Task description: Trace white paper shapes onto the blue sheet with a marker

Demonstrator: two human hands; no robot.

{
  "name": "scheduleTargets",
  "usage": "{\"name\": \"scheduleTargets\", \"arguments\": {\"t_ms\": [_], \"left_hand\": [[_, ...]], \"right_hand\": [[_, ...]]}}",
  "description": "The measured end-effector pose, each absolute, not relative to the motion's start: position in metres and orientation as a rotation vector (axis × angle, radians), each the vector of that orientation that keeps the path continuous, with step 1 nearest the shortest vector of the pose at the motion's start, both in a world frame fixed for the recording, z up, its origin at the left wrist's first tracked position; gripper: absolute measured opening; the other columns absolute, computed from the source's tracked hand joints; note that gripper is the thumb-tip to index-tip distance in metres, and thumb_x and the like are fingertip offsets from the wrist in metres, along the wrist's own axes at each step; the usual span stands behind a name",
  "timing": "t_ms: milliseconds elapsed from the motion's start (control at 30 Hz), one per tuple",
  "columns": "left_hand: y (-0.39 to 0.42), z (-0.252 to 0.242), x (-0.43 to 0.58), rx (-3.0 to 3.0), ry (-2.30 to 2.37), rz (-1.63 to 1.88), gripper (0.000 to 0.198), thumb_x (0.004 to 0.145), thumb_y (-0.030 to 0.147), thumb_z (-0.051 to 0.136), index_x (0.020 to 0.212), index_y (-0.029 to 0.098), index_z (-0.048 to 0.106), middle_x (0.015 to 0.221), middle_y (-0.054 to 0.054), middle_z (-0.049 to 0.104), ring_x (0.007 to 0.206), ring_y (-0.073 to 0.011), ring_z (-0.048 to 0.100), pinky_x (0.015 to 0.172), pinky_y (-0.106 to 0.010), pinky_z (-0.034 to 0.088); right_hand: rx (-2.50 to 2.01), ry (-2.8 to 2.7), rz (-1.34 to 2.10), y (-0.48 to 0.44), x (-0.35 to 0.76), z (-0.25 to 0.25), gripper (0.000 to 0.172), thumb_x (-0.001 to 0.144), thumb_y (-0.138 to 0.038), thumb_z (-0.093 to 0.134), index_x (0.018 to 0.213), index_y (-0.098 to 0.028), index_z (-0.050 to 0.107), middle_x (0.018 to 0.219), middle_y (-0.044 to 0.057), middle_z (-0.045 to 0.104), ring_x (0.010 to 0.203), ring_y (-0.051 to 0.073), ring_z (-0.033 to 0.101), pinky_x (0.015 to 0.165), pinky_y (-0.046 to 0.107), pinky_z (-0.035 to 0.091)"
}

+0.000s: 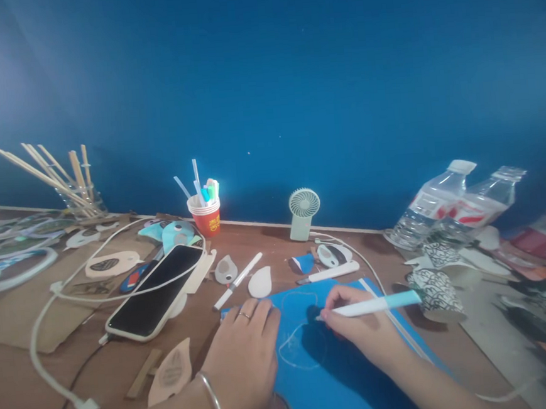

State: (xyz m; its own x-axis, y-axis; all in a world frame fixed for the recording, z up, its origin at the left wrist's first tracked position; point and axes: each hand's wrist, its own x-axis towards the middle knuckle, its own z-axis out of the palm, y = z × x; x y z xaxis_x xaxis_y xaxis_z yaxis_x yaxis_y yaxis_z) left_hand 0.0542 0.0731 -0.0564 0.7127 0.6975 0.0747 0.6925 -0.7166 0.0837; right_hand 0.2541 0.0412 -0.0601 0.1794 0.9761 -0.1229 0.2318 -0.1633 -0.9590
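A blue sheet [311, 393] lies on the brown table, with pale curved outlines drawn on it. My right hand [357, 314] pinches a white marker with a light blue end [375, 304], its tip at the sheet beside a rounded outline. Flat across the sheet's left edge rests my left hand [246, 342], fingers extended and holding nothing. Just beyond its fingertips is a white leaf-shaped cutout [260, 283]. A white pen [238, 281] and a grey bird-like cutout [226, 270] lie close by. Above the sheet's top edge sits a white-handled craft knife [330, 272].
A phone [154, 292] with a white cable lies left. Along the blue wall stand a jar of sticks [81, 197], a red paper cup [207, 219] of markers, a small fan [304, 211] and plastic bottles [436, 201]. Patterned paper rolls [435, 296] lie right; a leaf-shaped cutout [172, 370] lies left.
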Motion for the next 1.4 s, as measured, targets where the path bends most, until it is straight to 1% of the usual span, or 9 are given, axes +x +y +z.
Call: {"name": "scheduleTargets", "arguments": {"t_ms": [133, 267, 433, 600, 900, 1033, 1167, 1400], "left_hand": [[0.074, -0.059, 0.054, 2.880, 1.175, 0.176, 0.034, 0.075, 0.014, 0.038, 0.108, 0.018, 0.049, 0.105, -0.009, 0.050, 0.099, -0.0258, 0.043, 0.080, -0.043, 0.035], [0.075, -0.060, 0.054, 2.880, 1.166, 0.175, 0.036, 0.076, 0.014, 0.037, 0.109, 0.018, 0.048, 0.106, -0.009, 0.049, 0.101, -0.0260, 0.042, 0.080, -0.043, 0.035], [0.075, -0.059, 0.055, 2.880, 1.164, 0.151, 0.032, 0.075, 0.015, 0.037, 0.105, 0.018, 0.049, 0.107, -0.008, 0.048, 0.100, -0.0257, 0.042, 0.080, -0.042, 0.035], [0.075, -0.059, 0.055, 2.876, 1.162, 0.147, 0.037, 0.075, 0.015, 0.038, 0.110, 0.019, 0.047, 0.108, -0.008, 0.048, 0.099, -0.0261, 0.042, 0.079, -0.043, 0.035], [0.074, -0.061, 0.055, 2.887, 1.160, 0.160, 0.034, 0.077, 0.015, 0.034, 0.109, 0.018, 0.047, 0.108, -0.008, 0.048, 0.100, -0.0264, 0.041, 0.080, -0.043, 0.035], [0.074, -0.061, 0.055, 2.884, 1.159, 0.162, 0.034, 0.077, 0.015, 0.035, 0.110, 0.018, 0.047, 0.108, -0.008, 0.048, 0.099, -0.0261, 0.042, 0.080, -0.043, 0.035], [0.075, -0.061, 0.055, 2.888, 1.157, 0.151, 0.034, 0.077, 0.015, 0.035, 0.109, 0.018, 0.047, 0.108, -0.008, 0.048, 0.099, -0.0264, 0.042, 0.080, -0.043, 0.035], [0.075, -0.060, 0.056, 2.892, 1.161, 0.145, 0.031, 0.077, 0.015, 0.035, 0.106, 0.018, 0.048, 0.109, -0.008, 0.048, 0.099, -0.0265, 0.042, 0.080, -0.044, 0.036]], "right_hand": [[-1.661, -1.195, 0.927, 0.037, 0.252, -0.067, 0.027, 0.070, -0.024, 0.051, 0.049, -0.020, 0.035, 0.038, -0.006, 0.041, 0.037, 0.008, 0.033, 0.038, 0.019, 0.023], [-1.696, -1.292, 0.797, 0.034, 0.250, -0.069, 0.026, 0.066, -0.019, 0.047, 0.046, -0.020, 0.030, 0.039, -0.007, 0.033, 0.041, 0.008, 0.031, 0.041, 0.020, 0.025], [-1.730, -1.358, 0.768, 0.034, 0.252, -0.072, 0.025, 0.067, -0.020, 0.044, 0.048, -0.021, 0.028, 0.041, -0.007, 0.032, 0.043, 0.009, 0.032, 0.043, 0.019, 0.029], [-1.766, -1.418, 0.748, 0.035, 0.252, -0.071, 0.025, 0.069, -0.022, 0.043, 0.049, -0.021, 0.028, 0.043, -0.007, 0.031, 0.045, 0.009, 0.035, 0.046, 0.019, 0.030], [-1.776, -1.413, 0.760, 0.035, 0.252, -0.074, 0.023, 0.066, -0.019, 0.041, 0.049, -0.021, 0.026, 0.042, -0.007, 0.029, 0.043, 0.008, 0.031, 0.042, 0.019, 0.026], [-1.770, -1.422, 0.751, 0.035, 0.254, -0.075, 0.024, 0.068, -0.021, 0.042, 0.049, -0.021, 0.028, 0.043, -0.007, 0.031, 0.045, 0.009, 0.034, 0.045, 0.019, 0.029], [-1.776, -1.441, 0.750, 0.035, 0.254, -0.076, 0.024, 0.070, -0.022, 0.043, 0.050, -0.020, 0.029, 0.044, -0.007, 0.031, 0.045, 0.009, 0.032, 0.043, 0.019, 0.026], [-1.777, -1.406, 0.775, 0.034, 0.253, -0.075, 0.023, 0.065, -0.019, 0.042, 0.049, -0.021, 0.025, 0.042, -0.008, 0.027, 0.042, 0.008, 0.028, 0.041, 0.019, 0.024]]}}
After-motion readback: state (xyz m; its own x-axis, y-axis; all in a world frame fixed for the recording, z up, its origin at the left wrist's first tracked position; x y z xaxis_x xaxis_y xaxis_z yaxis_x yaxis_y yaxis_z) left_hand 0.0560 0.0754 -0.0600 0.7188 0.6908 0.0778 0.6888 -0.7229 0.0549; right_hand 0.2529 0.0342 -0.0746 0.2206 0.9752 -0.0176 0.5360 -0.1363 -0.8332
